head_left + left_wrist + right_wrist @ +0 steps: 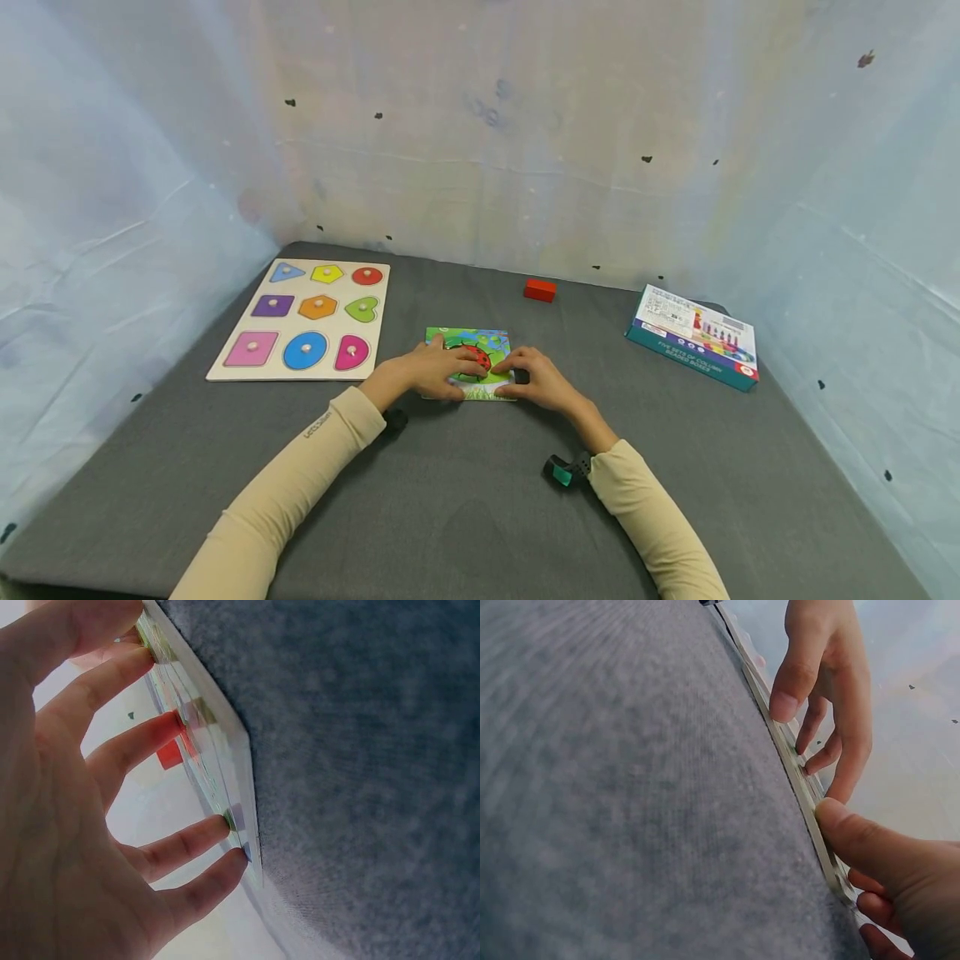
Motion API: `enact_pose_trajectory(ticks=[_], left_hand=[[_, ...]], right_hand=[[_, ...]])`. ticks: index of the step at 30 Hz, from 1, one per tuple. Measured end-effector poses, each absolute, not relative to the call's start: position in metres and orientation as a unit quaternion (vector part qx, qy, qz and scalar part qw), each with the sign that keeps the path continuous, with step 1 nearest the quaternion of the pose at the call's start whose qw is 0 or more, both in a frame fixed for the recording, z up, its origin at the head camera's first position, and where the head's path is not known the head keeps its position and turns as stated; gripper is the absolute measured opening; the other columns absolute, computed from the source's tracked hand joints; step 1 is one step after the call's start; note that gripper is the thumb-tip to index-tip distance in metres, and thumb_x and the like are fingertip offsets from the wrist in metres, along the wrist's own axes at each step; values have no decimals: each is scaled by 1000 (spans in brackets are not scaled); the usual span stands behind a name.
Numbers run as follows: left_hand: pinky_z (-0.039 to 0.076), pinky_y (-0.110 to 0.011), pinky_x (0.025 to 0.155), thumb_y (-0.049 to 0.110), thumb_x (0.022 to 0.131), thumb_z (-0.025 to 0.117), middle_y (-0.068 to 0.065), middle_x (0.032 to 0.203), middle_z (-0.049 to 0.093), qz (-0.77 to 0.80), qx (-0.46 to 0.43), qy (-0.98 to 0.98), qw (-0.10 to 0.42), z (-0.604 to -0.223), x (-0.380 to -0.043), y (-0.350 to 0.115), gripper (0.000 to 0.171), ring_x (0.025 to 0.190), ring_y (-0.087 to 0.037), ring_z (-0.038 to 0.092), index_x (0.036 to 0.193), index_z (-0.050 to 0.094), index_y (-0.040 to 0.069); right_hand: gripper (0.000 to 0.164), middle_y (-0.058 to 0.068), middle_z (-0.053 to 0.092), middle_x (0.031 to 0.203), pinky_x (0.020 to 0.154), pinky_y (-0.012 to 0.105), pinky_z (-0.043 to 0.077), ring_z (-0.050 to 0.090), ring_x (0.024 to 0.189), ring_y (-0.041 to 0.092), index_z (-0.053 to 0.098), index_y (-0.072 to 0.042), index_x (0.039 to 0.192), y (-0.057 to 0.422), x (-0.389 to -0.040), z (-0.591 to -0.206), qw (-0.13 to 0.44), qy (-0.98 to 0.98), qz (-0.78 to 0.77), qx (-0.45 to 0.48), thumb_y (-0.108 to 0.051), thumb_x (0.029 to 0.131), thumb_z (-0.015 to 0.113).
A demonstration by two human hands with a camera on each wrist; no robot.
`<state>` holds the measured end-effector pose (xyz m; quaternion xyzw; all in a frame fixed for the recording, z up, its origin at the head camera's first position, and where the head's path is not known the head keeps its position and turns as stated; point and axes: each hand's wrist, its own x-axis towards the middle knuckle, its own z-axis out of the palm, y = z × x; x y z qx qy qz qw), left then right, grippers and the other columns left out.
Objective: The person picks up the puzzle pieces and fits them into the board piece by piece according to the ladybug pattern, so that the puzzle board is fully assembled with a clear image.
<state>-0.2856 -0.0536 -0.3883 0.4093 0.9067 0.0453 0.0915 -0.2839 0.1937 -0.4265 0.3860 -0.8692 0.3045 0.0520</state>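
A small, flat ladybug puzzle (491, 335) lies on the grey table, its picture a red ladybug on green grass with blue patches. My left hand (433, 371) is spread over its left half, fingertips touching the picture. In the left wrist view the fingers of that hand (112, 765) are apart and fairly straight along the puzzle's face. From the right side my right hand (542, 382) reaches in, with thumb and fingertips on the puzzle's right part. The right wrist view has the right thumb (847, 825) resting at the pale edge of the board (799, 791). The hands partly cover the ladybug.
Left of the puzzle lies a cream shape board (298, 372) with colourful knobbed pieces. A red block (540, 290) sits behind the puzzle. At the right is a teal-sided box (693, 337) with beaded columns pictured on it. Pale cloth walls (480, 167) enclose the table's back and sides.
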Motion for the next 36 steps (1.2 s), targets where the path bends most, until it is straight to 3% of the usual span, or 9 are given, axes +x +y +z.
enact_pose_trajectory(ticks=[10,14,17,20,24,31,36], left_hand=[[31,-63,92,35,88,59,3,144,38,54,407,908,90,-388,-284,-57,49,118,-43,34,136,47,33],[31,-63,93,37,88,59,-2,146,35,48,400,911,89,-388,-283,-58,50,121,-44,32,136,47,34],[30,-62,95,38,89,58,-10,146,32,42,390,915,89,-388,-283,-59,51,125,-45,30,138,44,36],[27,-62,97,40,89,58,-14,146,31,45,378,920,96,-390,-282,-61,53,129,-44,26,139,42,37],[22,-62,100,41,89,58,-13,148,29,63,366,922,110,-391,-283,-62,53,132,-42,21,139,42,38],[20,-59,104,44,87,61,-9,148,26,96,343,926,125,-392,-286,-62,54,135,-37,18,137,43,34],[26,-58,102,42,86,63,-13,148,21,124,345,923,117,-394,-285,-66,62,134,-37,18,141,38,29]], right_hand=[[32,11,57,104,81,43,40,51,95,26,68,-6,109,192,-285,-430,72,-852,312,413,-19,81,72],[42,19,50,124,94,50,35,44,114,32,60,-3,122,190,-286,-432,77,-856,292,420,-18,84,69],[50,24,37,141,103,55,26,30,132,38,48,0,134,189,-286,-432,54,-863,269,424,-16,89,63],[52,22,27,148,107,56,18,19,138,38,38,1,141,187,-284,-432,24,-874,237,423,-18,95,53],[51,19,23,151,109,55,13,17,140,35,31,-3,144,185,-280,-431,8,-891,192,411,-24,99,44],[52,14,18,153,110,54,12,14,141,30,24,-7,147,185,-275,-430,10,-914,122,387,-29,102,35],[53,14,17,154,110,52,11,13,141,28,21,-9,149,184,-273,-429,-9,-916,150,373,-31,102,33]])
